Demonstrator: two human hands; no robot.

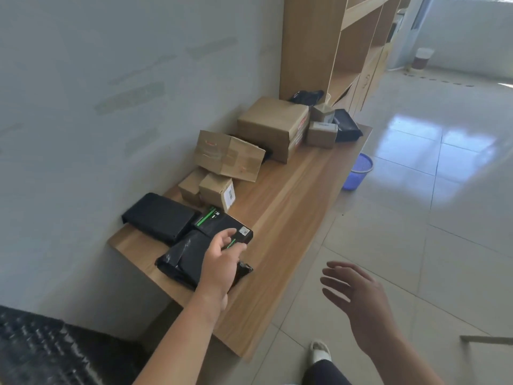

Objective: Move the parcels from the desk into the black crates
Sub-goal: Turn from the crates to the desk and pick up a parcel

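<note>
Both forearms were bare, no sleeves reaching the wrists and no watch or ring on the left hand [222, 262] or the right hand [358, 298]. Down below, a pale slipper [320, 352] on one foot, and a dark trouser leg [324, 373] above it.

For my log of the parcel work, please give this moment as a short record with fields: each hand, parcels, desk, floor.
left hand: the left hand grips the black box with green stripes
right hand: the right hand is open above the floor, holding nothing
parcels: brown cardboard boxes and black plastic bags lie on the desk
desk: long wooden desk against the wall
floor: blue plastic basket
</note>
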